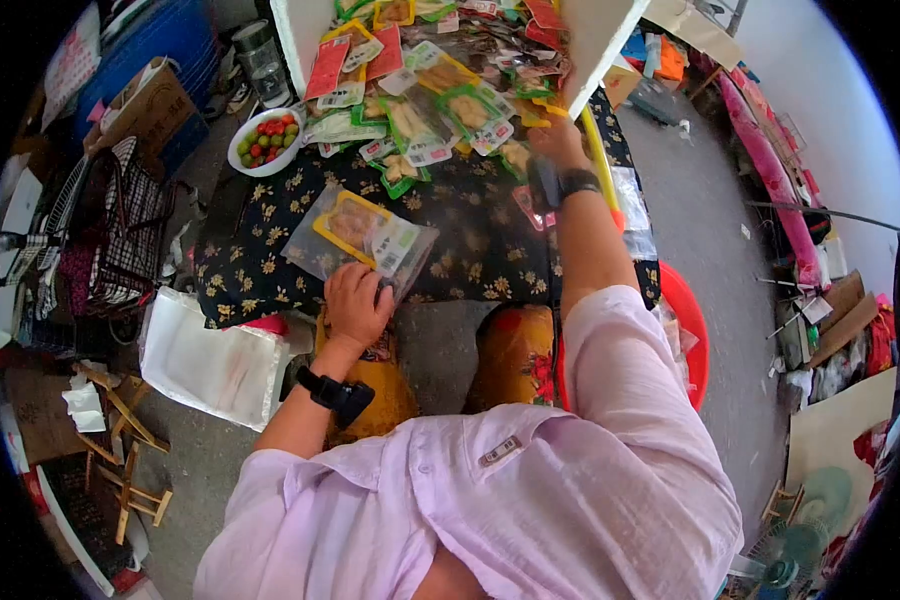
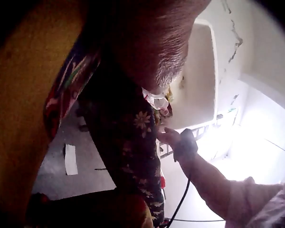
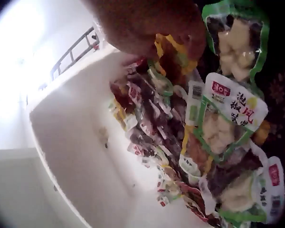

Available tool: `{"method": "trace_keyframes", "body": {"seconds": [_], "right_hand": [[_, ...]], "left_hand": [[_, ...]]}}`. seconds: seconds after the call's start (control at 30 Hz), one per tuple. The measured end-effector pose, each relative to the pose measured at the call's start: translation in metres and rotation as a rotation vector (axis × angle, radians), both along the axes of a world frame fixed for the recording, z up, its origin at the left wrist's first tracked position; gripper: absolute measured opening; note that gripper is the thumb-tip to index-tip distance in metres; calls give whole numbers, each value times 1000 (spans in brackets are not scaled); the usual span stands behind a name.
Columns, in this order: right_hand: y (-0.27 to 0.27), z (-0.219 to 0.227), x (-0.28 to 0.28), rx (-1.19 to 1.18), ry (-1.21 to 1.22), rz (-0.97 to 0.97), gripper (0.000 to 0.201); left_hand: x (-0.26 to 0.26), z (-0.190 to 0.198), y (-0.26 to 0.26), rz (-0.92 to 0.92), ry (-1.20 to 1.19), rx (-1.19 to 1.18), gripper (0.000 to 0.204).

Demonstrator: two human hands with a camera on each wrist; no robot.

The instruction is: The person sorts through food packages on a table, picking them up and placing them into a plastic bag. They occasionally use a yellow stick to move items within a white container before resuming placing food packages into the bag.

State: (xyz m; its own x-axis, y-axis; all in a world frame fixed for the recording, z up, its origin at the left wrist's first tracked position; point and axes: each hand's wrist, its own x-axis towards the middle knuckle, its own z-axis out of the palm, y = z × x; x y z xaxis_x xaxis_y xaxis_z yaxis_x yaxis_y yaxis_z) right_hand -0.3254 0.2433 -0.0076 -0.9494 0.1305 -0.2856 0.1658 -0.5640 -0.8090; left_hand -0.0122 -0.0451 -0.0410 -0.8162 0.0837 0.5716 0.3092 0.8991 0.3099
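Note:
In the head view, my left hand (image 1: pixel 358 305) holds the near edge of a clear plastic bag (image 1: pixel 305 245) at the front of the cloth-covered table. A yellow-edged food packet (image 1: pixel 355 222) with a white label lies in that bag. Farther off on the right, my right hand (image 1: pixel 560 142) reaches to the pile beside the white box wall. The right wrist view has its fingers curled over a yellow-edged food packet (image 3: pixel 173 61), partly hidden by the hand. Green-edged packets (image 3: pixel 235 47) lie close by. My left fingers are hidden in the left wrist view.
A white foam box (image 3: pixel 71 137) lies on its side, with many packets spilling onto the flowered black cloth (image 1: pixel 450 260). A bowl of small red and green fruits (image 1: pixel 268 142) sits at left. A red tub (image 1: pixel 692 340) stands at right, a silvery foil bag (image 1: pixel 210 365) lower left.

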Motion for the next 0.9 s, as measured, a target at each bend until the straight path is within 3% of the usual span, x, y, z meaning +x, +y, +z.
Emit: {"method": "trace_keyframes", "body": {"seconds": [0.07, 0.27, 0.43, 0.53, 0.63, 0.73, 0.83, 0.9], "right_hand": [[-7, -2, -12, 81, -10, -25, 23], [-20, 1, -22, -130, 25, -318, 28], [7, -15, -57, -293, -11, -144, 26], [1, -23, -62, -141, 20, -241, 22], [2, -37, -70, -372, 155, -311, 18], [-4, -31, -67, -453, 81, -425, 21], [-22, 4, -39, -269, -19, -567, 21], [-19, 7, -35, -153, -43, -519, 33]], "left_hand": [[-1, 0, 1, 1, 4, 8, 21], [-4, 0, 1, -2, 11, 17, 20], [-3, 1, 1, -7, 2, 10, 21], [-4, 1, 3, 22, 42, 16, 19], [-4, 3, 5, 22, 48, 41, 19], [-4, 3, 5, 25, 54, 37, 19], [-4, 1, 5, 31, 62, 45, 19], [-3, 1, 6, 32, 47, 50, 18]]}}
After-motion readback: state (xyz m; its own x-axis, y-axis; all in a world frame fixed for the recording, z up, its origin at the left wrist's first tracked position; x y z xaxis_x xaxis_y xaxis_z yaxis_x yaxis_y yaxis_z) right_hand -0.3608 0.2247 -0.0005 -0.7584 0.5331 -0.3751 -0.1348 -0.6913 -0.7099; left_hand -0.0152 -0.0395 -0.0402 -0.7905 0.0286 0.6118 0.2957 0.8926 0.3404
